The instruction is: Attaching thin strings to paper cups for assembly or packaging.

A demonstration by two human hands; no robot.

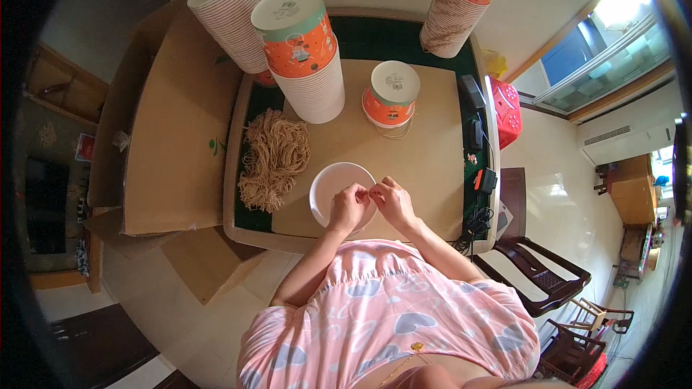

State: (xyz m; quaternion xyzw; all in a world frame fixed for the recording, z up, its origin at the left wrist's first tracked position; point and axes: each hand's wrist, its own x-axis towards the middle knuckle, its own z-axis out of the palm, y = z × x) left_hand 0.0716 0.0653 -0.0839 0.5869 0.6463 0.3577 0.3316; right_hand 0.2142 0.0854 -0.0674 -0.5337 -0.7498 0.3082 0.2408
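My left hand (349, 207) and my right hand (393, 205) meet over the right side of an open white paper tub (328, 181) near the table's front edge. Both are closed in a pinch, fingertips almost touching at the tub's rim. Whatever lies between the fingers is too small to make out. To the left lies a loose bundle of beige string (274, 162). Farther back, an orange and green paper tub (395, 85) stands upside down, with a string loop hanging about its lower edge.
A tall stack of paper tubs (308, 90) rises behind the string, with others beside it. Another stack (454, 18) stands back right. A flat cardboard sheet (432, 144) covers the tabletop's middle. Left is a large cardboard box (180, 151); black cables (474, 225) lie right.
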